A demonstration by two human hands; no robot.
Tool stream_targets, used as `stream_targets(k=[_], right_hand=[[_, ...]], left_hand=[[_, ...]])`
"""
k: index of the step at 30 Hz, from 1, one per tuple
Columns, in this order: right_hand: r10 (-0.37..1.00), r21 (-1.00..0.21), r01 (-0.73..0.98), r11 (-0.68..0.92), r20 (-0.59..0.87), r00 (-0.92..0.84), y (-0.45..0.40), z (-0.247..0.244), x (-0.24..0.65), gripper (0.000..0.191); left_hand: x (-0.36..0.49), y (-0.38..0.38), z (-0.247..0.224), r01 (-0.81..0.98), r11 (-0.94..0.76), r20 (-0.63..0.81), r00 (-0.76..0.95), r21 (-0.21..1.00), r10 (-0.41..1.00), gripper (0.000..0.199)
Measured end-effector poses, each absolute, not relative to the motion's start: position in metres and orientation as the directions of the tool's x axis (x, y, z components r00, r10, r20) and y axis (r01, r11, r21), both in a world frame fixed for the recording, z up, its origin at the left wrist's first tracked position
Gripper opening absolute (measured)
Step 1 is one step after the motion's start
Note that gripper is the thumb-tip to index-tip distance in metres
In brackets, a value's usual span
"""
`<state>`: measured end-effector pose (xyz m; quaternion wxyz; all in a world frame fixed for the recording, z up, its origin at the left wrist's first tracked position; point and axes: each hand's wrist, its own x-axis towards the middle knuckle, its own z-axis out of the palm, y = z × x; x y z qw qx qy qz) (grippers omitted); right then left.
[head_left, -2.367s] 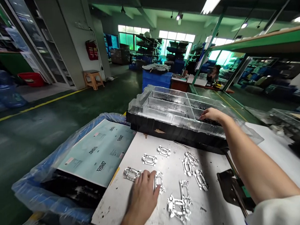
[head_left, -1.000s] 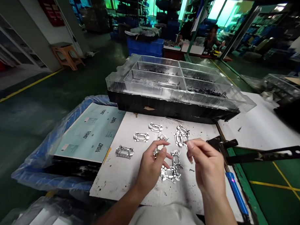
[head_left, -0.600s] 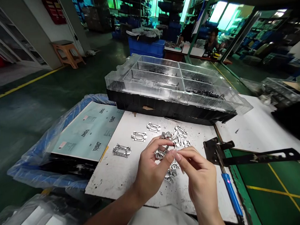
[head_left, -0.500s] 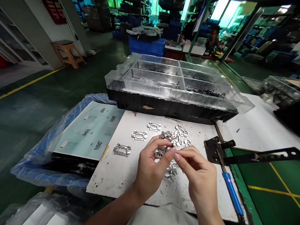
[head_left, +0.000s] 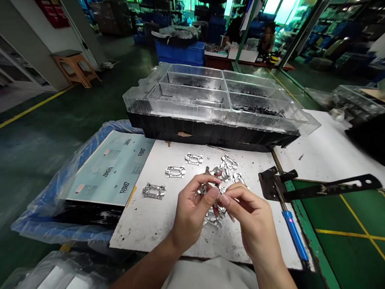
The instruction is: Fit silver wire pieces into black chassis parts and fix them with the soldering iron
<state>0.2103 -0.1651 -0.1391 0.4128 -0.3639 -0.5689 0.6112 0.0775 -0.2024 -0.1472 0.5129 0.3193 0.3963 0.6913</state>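
A white board [head_left: 135,222] holds metal frames [head_left: 153,191] and a black tray [head_left: 211,137].

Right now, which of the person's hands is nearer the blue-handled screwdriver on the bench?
The right one. The right hand is just to the left of the blue-handled screwdriver, not touching it, while the left hand is farther left, beyond the right hand.

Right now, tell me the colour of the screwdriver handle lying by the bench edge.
The screwdriver handle is bright blue, and it shows best in the head view.
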Motion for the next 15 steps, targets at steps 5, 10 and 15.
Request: stream_targets(k=[5, 10, 15], right_hand=[[0.95, -0.996, -0.089, 0.004, 0.032, -0.311, -0.169, -0.139, 0.21, 0.015], [0.943, -0.989, -0.134, -0.056, -0.008, -0.332, -0.17, -0.144, 0.211, 0.016], [0.939, -0.954, -0.199, -0.223, -0.155, -0.307, -0.174, -0.154, 0.211, 0.018]], left_hand=[[0.077, -0.205, -0.145, -0.603, -0.095, -0.099, -0.281, 0.792, 0.955, 0.056], [0.079, -0.204, -0.151, -0.697, -0.005, -0.26, -0.275, 0.717, 0.926, 0.037], [0.086, -0.204, -0.161, -0.661, -0.088, -0.242, -0.392, 0.745, 0.888, 0.014]])
